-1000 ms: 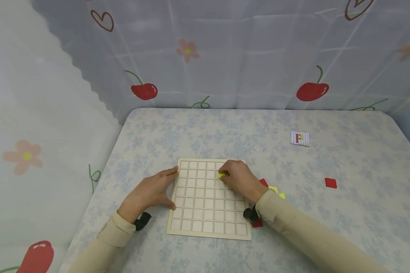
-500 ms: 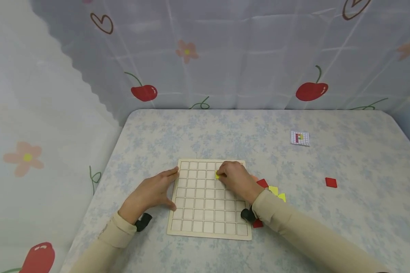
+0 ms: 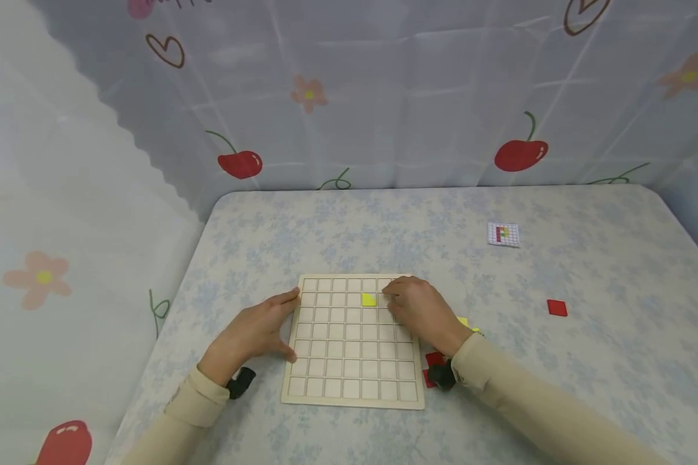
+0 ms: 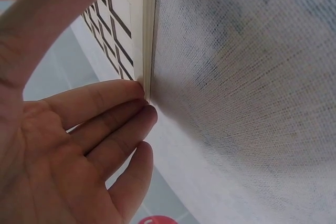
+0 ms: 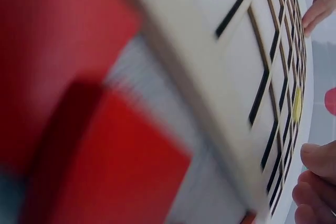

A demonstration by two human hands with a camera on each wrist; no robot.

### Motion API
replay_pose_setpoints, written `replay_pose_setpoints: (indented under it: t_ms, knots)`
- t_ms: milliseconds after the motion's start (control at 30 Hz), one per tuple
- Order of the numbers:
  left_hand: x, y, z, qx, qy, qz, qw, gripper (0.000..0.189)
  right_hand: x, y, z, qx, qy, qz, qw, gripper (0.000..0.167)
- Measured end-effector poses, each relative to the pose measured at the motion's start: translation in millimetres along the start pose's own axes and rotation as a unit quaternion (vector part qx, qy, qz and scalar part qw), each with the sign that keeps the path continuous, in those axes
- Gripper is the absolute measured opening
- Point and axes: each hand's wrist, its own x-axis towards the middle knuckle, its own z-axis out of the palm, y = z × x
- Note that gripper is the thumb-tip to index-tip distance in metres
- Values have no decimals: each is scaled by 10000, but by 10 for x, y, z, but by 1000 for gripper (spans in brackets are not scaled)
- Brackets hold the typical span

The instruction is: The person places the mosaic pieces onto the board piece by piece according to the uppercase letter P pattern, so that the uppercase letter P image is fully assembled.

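Observation:
A pale wooden grid board [image 3: 351, 405] lies flat on the table. One yellow square tile [image 3: 369, 299] sits in a cell of its second row from the back, right of the middle. My left hand [image 3: 256, 336] touches the board's left edge with thumb and fingers spread; in the left wrist view the fingertips [image 4: 137, 88] meet the rim. Just right of the yellow tile, my right hand [image 3: 424, 313] is over the board's back right part, fingers loosely bent, nothing seen between them. Red tiles [image 5: 152, 166] lie by the board's right edge, large and blurred in the right wrist view.
More yellow tiles [image 3: 464, 321] show partly from behind the right wrist. Farther right lies a lone red tile [image 3: 557, 308]. A small card [image 3: 503, 234] with a coloured grid pattern is toward the back right. A printed curtain [image 3: 384, 97] hangs behind the table.
My right hand has let go of the yellow tile, which now lies in its cell, and has moved right. The left hand stays at the board's edge. The head view has shifted slightly.

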Motion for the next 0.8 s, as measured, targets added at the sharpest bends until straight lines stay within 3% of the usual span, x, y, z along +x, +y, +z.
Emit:
replay_pose_setpoints:
  t_ms: [400,800]
  knots:
    - [-19,8,-20,-4,-85,-150,9999,109,-333,334,-178,-565,163,505,9970,24]
    - [-4,40,3,-44,-10,-127,9999,109,-375,380,-199,-583,251,550,9965,18]
